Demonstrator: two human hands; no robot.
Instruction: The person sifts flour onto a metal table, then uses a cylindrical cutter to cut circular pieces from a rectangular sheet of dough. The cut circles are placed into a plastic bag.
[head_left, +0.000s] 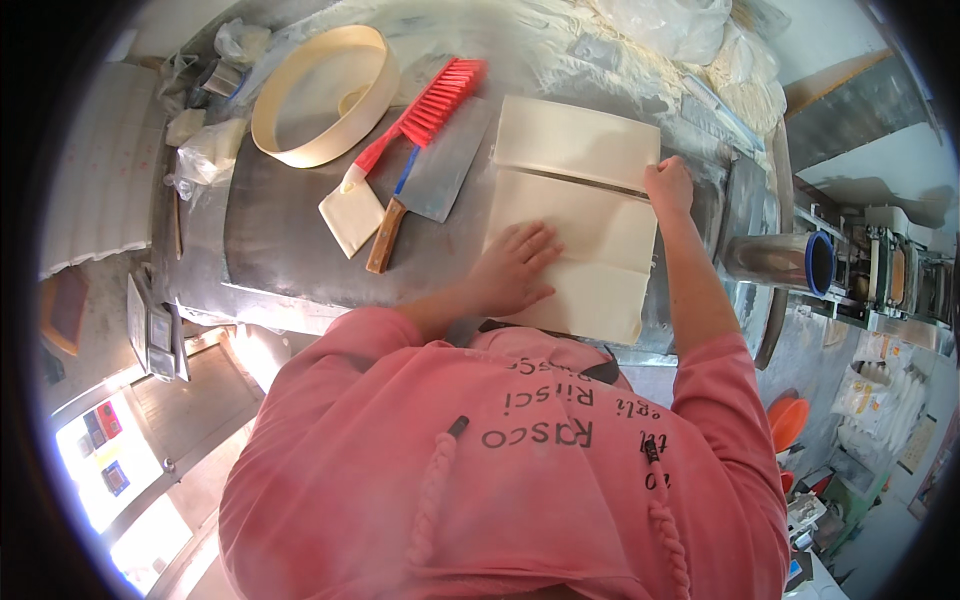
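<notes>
Before me on the metal worktop lie pale, flat dough sheets. A dark, narrow gap separates the far sheet (577, 135) from the near sheet (592, 300), which has a crease across it. My left hand (517, 262) rests palm down on the left part of the near sheet, fingers slightly spread. At the right edge of the far sheet, by its near corner, the bent fingers of my right hand (670, 184) pinch the dough; the fingertips are partly hidden. Left of the sheets lies a cleaver (457, 161) with a wooden handle. A red-bristled brush (450, 97) lies partly over its blade.
A square stack of dough pieces (352, 217) sits by the brush handle. Behind it stands a round sieve (379, 97). Loose flour (517, 37) covers the back. At the right are a blue-rimmed metal cylinder (772, 260) and a machine (896, 262). Plastic bags (214, 150) lie left.
</notes>
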